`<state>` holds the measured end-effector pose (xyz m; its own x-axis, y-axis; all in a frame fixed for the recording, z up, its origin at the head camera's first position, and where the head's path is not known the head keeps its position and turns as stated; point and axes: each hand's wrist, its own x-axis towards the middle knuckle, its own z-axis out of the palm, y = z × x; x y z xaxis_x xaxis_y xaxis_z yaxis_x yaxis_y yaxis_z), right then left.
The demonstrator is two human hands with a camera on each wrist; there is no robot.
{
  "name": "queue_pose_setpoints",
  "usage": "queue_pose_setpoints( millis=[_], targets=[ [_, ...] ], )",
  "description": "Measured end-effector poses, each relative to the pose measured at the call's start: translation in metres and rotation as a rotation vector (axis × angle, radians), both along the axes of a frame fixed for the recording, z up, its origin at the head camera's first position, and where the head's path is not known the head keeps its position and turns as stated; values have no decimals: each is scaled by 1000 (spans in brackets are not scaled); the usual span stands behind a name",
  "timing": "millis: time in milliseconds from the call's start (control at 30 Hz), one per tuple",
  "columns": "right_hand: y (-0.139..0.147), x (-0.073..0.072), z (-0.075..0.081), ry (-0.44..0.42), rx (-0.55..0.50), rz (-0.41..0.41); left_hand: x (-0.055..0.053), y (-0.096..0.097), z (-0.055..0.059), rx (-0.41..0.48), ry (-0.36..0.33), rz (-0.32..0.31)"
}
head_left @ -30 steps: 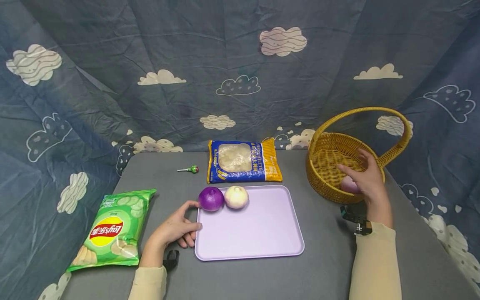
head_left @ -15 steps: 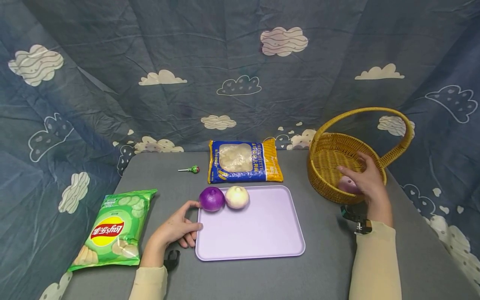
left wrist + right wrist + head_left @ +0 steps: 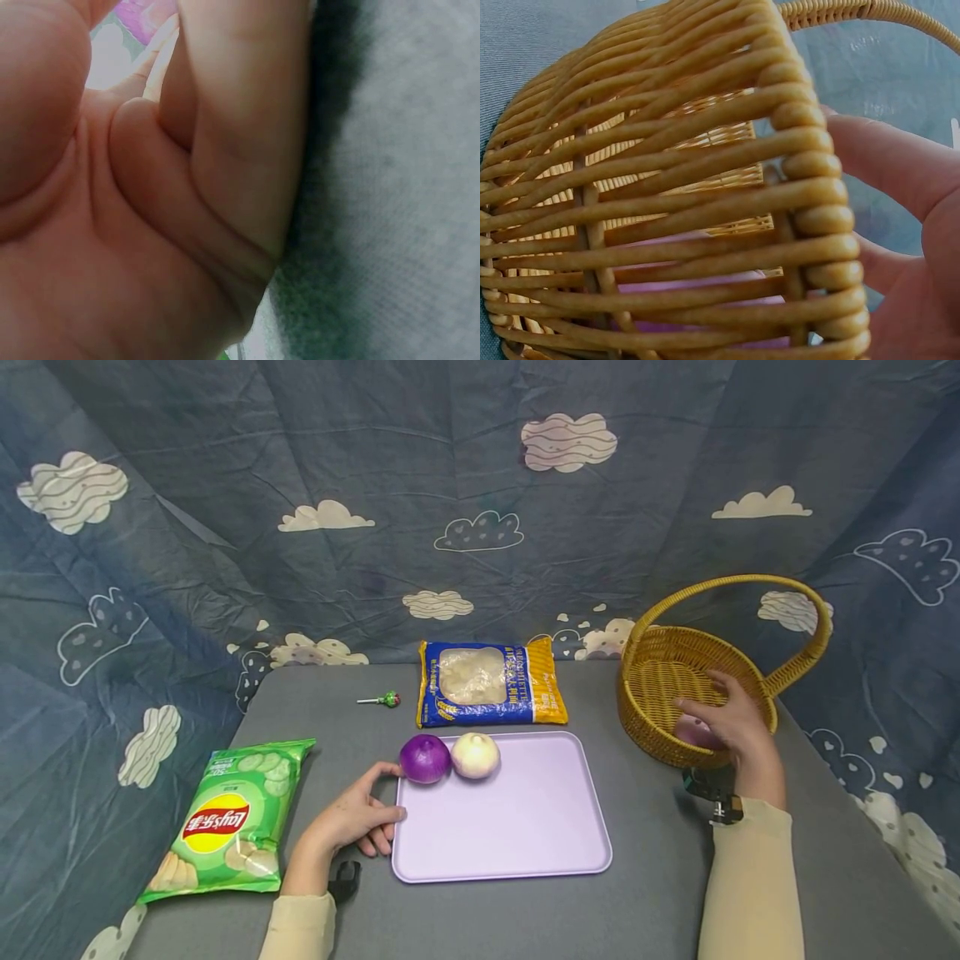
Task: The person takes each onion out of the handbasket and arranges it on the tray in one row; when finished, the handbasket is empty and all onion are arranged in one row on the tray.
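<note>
In the head view, my left hand (image 3: pixel 352 814) rests at the left rim of a lilac tray (image 3: pixel 502 835). Its thumb touches the rim, and the index fingertip lies against a purple onion (image 3: pixel 424 758); the other fingers are bent on the table side. Beside that onion, on the tray, sits a pale onion (image 3: pixel 476 755). My right hand (image 3: pixel 738 718) reaches over the near rim of a wicker basket (image 3: pixel 637 722), thumb and index finger spread. A pinkish onion (image 3: pixel 692 732) lies in the basket under this hand, partly hidden. Wicker strands cover most of it in the right wrist view.
A blue and yellow pasta bag (image 3: pixel 487 683) lies behind the tray. To its left is a lollipop (image 3: pixel 386 699). A green chip bag (image 3: pixel 228 818) occupies the table's left side. The basket's tall handle (image 3: pixel 723 582) arches over it, near the cloud-patterned cloth (image 3: pixel 480 468).
My right hand's fingers have lowered slightly into the basket, and the onion under them has turned or shifted a little. The left hand, tray and two onions there keep their places.
</note>
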<state>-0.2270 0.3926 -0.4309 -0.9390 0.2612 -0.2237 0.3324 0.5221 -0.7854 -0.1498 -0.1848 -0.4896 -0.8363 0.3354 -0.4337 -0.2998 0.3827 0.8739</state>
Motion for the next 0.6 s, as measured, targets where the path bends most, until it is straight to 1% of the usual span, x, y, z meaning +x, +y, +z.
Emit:
queue_pose_setpoints(
  millis=[300,600],
  targets=[
    [1,-1,1,-36,11,36,1,0,0,0,6,-1],
    [-1,-1,-4,-43,125,87,1,1,1,-4,8,1]
  ],
)
